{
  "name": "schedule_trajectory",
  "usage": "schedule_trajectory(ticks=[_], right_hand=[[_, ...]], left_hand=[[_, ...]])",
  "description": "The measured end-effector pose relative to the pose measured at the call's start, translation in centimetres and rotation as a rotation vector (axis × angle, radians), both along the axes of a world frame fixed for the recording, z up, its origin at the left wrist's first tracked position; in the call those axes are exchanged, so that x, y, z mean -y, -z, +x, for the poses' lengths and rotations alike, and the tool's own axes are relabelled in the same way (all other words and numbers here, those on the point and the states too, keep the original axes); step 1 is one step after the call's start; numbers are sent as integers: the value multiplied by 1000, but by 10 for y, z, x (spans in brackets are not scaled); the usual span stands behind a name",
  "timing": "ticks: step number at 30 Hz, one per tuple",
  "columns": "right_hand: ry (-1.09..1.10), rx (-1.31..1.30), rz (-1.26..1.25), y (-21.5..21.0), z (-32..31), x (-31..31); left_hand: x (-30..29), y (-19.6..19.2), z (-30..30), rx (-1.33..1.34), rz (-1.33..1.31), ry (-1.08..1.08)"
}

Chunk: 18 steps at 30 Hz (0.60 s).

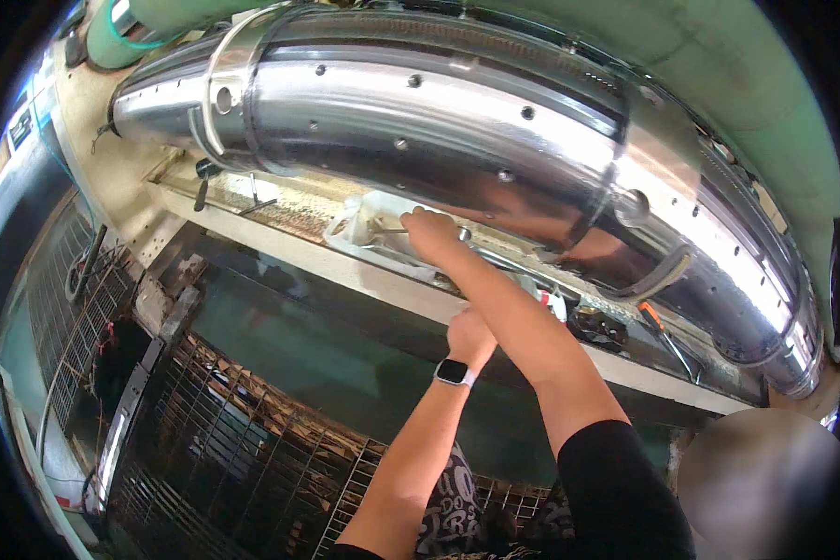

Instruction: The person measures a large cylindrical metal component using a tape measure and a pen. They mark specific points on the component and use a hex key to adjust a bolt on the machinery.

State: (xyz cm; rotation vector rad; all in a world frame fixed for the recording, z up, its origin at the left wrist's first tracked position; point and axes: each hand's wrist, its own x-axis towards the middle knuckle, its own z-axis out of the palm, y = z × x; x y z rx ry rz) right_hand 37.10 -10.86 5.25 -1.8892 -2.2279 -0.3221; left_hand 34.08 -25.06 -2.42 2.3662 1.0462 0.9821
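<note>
head view: the work appears to be under way, with no finished result in sight. the right hand (429, 235) is closed around a thin metal rod (389, 231), whose far end points into a white plastic container (350, 229) beneath a polished metal cylinder (364, 103); the rod has not yet been set down. the left hand (471, 338) lies below the right forearm and partly behind it; whether it grips anything cannot be told. the cylinder bears rows of small holes or screw heads, though none shows which are dealt with, so the amount left cannot be judged. the surface (261, 238), a cream ledge running under the cylinder, carries the container, a t-handled tool (257, 198) toward its left end and an orange-handled tool (651, 317) toward its right. around it, a broad green duct (775, 93) curves overhead, and dark wire mesh (196, 439) spreads below.
</note>
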Motion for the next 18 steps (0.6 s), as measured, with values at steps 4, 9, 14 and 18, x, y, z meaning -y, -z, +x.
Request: schedule_trajectory(ticks=[4, 9, 14, 18], right_hand=[[41, -101, -176, 35, 4, -30], [39, -183, -285, 65, 5, -55], [41, -113, -432, 59, -2, -68], [115, -175, -458, 53, -2, -63]], left_hand=[[-1, 16, 6, 182, 110, 27], [-1, 34, 7, 319, -85, 91], [-5, 57, 15, 279, 65, 75], [-3, 57, 18, 433, 177, 63]])
